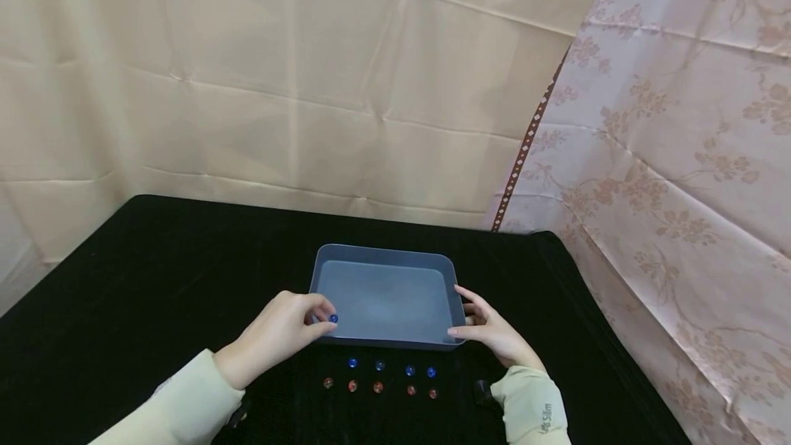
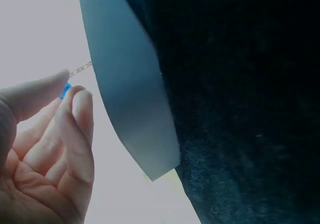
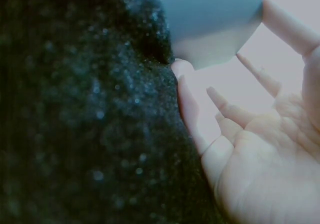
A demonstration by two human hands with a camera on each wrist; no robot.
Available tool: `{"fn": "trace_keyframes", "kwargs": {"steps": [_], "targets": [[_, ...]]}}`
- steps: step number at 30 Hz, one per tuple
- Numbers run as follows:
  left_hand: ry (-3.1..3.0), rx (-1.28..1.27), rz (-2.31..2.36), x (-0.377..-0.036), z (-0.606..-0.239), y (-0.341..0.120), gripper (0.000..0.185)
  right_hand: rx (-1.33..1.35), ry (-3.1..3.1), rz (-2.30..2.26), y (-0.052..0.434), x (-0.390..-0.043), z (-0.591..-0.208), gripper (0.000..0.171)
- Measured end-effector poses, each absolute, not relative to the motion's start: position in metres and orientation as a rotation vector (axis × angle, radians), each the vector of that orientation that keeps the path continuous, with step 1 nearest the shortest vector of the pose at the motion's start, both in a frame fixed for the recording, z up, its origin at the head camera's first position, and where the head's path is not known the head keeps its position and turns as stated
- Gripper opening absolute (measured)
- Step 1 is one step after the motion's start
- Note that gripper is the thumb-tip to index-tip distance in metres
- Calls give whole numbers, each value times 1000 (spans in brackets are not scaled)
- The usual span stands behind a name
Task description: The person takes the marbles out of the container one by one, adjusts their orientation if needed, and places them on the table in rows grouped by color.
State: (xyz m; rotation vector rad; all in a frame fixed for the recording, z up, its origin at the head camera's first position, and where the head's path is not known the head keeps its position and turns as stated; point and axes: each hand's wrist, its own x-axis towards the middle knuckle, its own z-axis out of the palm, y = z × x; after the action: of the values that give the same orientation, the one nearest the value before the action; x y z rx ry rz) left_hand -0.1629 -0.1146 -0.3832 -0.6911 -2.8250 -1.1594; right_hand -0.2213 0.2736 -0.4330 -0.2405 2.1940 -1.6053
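Note:
A blue glass marble point(image 1: 334, 318) is pinched between the thumb and fingertips of my left hand point(image 1: 285, 325), over the near left corner of a blue-grey rectangular tray point(image 1: 386, 345). The left wrist view shows the same marble point(image 2: 65, 90) at the fingertips, beside the tray's outer wall point(image 2: 127, 89). My right hand point(image 1: 494, 332) holds the tray's near right corner, thumb over the rim and fingers along the right side. In the right wrist view, fingers and thumb spread around the tray corner point(image 3: 215, 29). The tray floor point(image 1: 383, 301) shows no marbles.
In front of the tray lie a row of several blue marbles point(image 1: 410, 370) and, nearer, a row of several reddish marbles point(image 1: 377, 386). Black cloth point(image 1: 185, 280) covers the table. A beige curtain point(image 1: 309, 88) hangs behind, a floral one point(image 1: 692, 156) at the right.

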Motion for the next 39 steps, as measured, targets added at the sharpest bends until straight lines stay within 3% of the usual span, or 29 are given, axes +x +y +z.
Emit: {"fn": "trace_keyframes", "kwargs": {"steps": [12,26,39], "targets": [[-2845,-857,-1227,-150,-396,-118,16,-214,2187,-1599,275,-223,-433,83],[-2939,-843,-1158,-150,-402,-118,17,-226,2182,-1591,276,-223,-435,82],[-2935,-874,-736,-146,-401,-109,12,-239,2174,-1594,275,-224,-434,82]]}}
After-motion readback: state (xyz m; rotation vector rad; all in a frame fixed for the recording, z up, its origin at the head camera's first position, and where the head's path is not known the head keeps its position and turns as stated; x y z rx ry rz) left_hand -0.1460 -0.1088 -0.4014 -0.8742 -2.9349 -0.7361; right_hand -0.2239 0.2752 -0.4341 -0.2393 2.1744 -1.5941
